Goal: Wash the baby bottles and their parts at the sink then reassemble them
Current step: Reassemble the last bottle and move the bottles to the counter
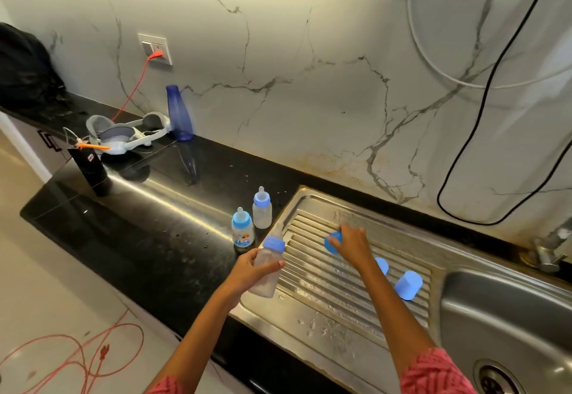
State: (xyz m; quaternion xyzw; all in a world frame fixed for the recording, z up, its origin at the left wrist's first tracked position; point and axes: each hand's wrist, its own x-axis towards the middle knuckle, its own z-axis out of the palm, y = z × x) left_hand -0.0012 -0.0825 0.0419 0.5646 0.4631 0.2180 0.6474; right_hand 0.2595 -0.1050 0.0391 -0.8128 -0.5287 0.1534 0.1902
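My left hand [247, 270] grips a clear baby bottle [268, 265] with a blue collar and a teat, held tilted over the left edge of the steel drainboard [325, 310]. My right hand [349, 240] pinches a blue cap [331, 246] on the ridged drainboard. Two more blue caps lie to the right: one [383, 265] partly hidden by my forearm, one [408, 285] on its side. Two assembled bottles stand on the black counter: one with a printed label [243, 229], one plain [262, 208].
The sink basin [507, 316] with its drain lies at the right, the tap [551, 248] behind it. A tall blue bottle [179, 113], a grey headset [130, 135] and a black cylinder [91, 171] stand on the counter at left. Cables hang on the marble wall.
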